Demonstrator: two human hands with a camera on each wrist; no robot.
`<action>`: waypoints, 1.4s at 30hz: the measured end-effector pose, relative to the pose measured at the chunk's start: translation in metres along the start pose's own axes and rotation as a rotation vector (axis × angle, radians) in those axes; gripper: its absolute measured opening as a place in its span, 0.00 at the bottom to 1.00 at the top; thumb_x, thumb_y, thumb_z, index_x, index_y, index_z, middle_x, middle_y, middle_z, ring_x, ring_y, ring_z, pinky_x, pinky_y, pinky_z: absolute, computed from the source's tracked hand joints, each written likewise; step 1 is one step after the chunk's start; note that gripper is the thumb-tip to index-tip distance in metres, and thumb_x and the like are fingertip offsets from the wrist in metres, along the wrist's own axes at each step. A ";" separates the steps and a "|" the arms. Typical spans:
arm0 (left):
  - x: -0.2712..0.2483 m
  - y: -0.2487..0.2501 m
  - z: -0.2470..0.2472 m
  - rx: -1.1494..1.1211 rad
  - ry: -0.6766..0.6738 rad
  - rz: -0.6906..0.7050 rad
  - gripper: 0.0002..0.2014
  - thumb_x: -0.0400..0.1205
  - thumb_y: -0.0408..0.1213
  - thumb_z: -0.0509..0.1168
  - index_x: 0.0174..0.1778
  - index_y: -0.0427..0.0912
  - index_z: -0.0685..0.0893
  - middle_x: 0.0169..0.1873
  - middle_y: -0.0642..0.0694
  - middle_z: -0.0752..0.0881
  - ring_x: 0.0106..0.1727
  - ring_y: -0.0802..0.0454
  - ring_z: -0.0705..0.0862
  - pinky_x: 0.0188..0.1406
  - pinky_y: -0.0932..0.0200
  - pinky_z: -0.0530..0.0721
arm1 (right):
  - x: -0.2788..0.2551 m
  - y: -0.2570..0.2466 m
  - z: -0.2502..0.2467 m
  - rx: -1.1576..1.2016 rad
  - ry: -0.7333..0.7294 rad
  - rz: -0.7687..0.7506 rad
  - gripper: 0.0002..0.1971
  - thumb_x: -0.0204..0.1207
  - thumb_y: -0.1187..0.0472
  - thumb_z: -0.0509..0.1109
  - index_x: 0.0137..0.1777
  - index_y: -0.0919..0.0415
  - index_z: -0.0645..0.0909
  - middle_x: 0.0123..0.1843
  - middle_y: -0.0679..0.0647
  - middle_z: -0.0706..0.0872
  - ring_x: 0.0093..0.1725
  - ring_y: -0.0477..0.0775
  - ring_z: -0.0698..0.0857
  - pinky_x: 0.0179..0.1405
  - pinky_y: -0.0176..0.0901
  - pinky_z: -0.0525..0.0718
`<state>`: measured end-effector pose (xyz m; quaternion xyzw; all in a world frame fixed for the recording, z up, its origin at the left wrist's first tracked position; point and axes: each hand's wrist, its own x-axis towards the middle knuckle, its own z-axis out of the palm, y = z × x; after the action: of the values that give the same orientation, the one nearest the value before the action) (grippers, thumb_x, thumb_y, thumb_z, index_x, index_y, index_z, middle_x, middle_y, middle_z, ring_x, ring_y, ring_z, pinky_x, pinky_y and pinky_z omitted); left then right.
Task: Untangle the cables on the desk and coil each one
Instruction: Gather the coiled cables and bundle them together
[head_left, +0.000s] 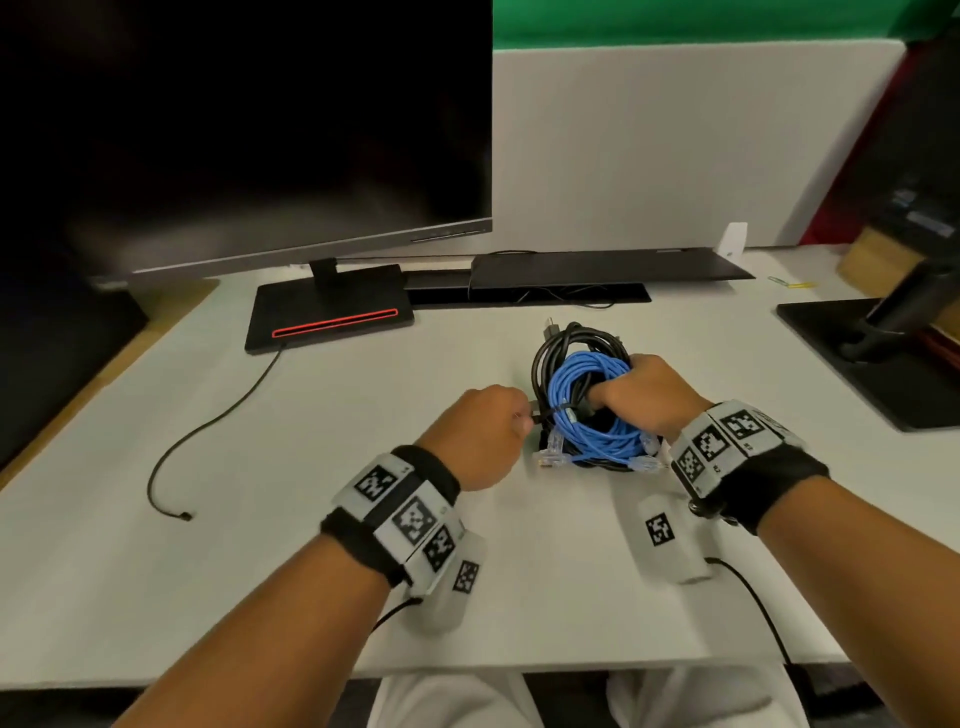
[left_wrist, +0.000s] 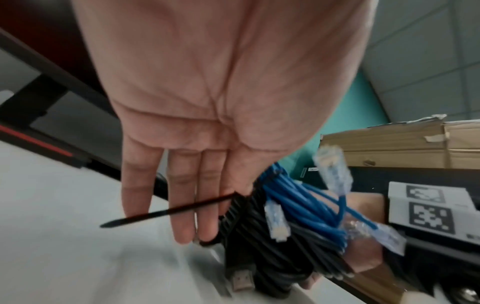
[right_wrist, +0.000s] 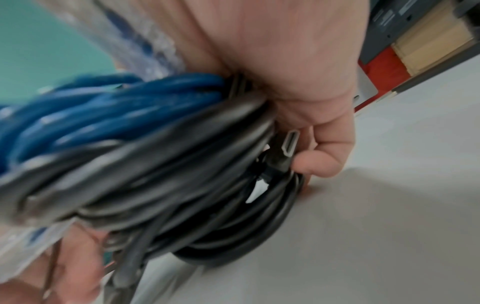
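A blue network cable coil (head_left: 587, 384) lies nested against a black cable coil (head_left: 550, 353) on the white desk (head_left: 260, 571). My right hand (head_left: 623, 384) grips both coils together from the right, fingers through the loops. My left hand (head_left: 522, 418) pinches a thin black cable tie (head_left: 543, 415) at the bundle's left side. In the left wrist view the cable tie (left_wrist: 166, 211) sticks out across my fingers (left_wrist: 182, 205), next to the blue cable coil (left_wrist: 298, 197) and black cable coil (left_wrist: 259, 236). The right wrist view shows the blue cable coil (right_wrist: 116, 107), the black cable coil (right_wrist: 182, 174) and a metal plug (right_wrist: 289, 144), all blurred.
A dark monitor (head_left: 244, 130) on a black base (head_left: 327, 312) stands at the back left. A thin black lead (head_left: 218, 415) trails from it across the desk. A flat black device (head_left: 608, 265) lies at the back, and another monitor stand (head_left: 872, 353) is at the right.
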<state>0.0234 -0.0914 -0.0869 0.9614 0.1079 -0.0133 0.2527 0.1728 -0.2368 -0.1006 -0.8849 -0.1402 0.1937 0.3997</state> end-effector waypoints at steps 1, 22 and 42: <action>0.003 0.001 0.002 -0.048 -0.017 -0.002 0.11 0.88 0.30 0.54 0.50 0.32 0.83 0.47 0.40 0.86 0.46 0.44 0.83 0.42 0.58 0.77 | 0.000 0.000 0.000 0.001 -0.007 0.000 0.18 0.62 0.59 0.81 0.49 0.62 0.79 0.45 0.59 0.87 0.41 0.58 0.87 0.33 0.44 0.80; -0.009 0.016 0.024 -0.632 0.224 0.056 0.29 0.81 0.32 0.62 0.14 0.52 0.63 0.13 0.58 0.62 0.19 0.60 0.61 0.20 0.70 0.61 | 0.001 -0.005 0.007 -0.086 0.011 -0.025 0.12 0.65 0.62 0.77 0.47 0.63 0.80 0.45 0.61 0.88 0.43 0.60 0.88 0.40 0.48 0.87; 0.001 -0.010 0.000 -0.150 0.145 0.024 0.08 0.88 0.40 0.62 0.54 0.45 0.86 0.29 0.58 0.75 0.31 0.58 0.74 0.33 0.61 0.70 | 0.000 -0.039 -0.019 -0.603 -0.076 -0.470 0.51 0.63 0.51 0.86 0.83 0.53 0.62 0.80 0.57 0.71 0.74 0.61 0.75 0.72 0.56 0.77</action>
<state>0.0220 -0.0828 -0.0921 0.9395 0.1153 0.0674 0.3156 0.1773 -0.2239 -0.0590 -0.8987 -0.4045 0.0795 0.1494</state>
